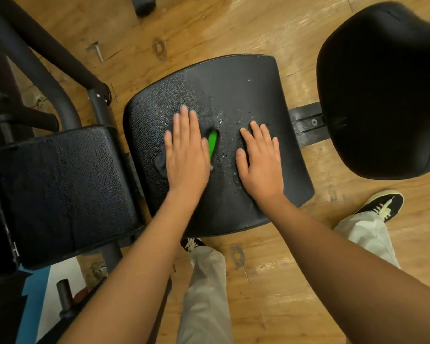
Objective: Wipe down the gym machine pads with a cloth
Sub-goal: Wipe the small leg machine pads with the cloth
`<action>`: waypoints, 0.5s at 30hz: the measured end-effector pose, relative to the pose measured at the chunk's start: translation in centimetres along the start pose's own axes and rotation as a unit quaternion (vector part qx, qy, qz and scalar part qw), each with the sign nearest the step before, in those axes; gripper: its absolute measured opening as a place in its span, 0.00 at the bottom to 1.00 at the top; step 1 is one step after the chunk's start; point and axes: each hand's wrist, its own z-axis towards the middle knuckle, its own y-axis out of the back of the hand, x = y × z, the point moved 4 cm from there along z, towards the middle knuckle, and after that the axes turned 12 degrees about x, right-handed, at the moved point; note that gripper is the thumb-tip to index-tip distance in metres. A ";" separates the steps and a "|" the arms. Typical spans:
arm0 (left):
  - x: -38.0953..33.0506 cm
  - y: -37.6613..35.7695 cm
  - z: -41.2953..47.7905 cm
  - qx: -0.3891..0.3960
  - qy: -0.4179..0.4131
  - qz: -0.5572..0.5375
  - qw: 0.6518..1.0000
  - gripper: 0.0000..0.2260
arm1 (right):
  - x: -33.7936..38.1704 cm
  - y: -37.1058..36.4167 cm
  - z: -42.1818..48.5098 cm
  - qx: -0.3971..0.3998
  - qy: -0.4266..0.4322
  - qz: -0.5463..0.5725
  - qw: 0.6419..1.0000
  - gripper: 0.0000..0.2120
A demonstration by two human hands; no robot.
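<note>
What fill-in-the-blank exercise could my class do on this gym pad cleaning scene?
1. The left hand presses a dark cloth with a ____ patch flat onto the middle pad.
2. The right hand lies flat on the same pad and holds ____.
3. The droplets on the pad lie between the two ____.
4. The floor under the machine is made of ____.

Missing words: green; nothing; hands; wood.
</note>
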 end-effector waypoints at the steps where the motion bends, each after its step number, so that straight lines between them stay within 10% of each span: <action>1: -0.1 0.9 1.9 -0.007 0.003 -0.005 1.000 0.27 | 0.0 0.0 0.0 0.001 -0.001 -0.001 1.000 0.22; 7: -1.1 3.0 6.9 -0.026 0.014 -0.019 0.999 0.28 | 0.1 0.1 0.1 -0.002 0.001 0.001 1.000 0.22; 15: -1.3 -4.3 -10.2 0.017 0.001 -0.011 1.000 0.27 | 0.1 0.1 0.0 -0.007 0.003 0.004 1.000 0.22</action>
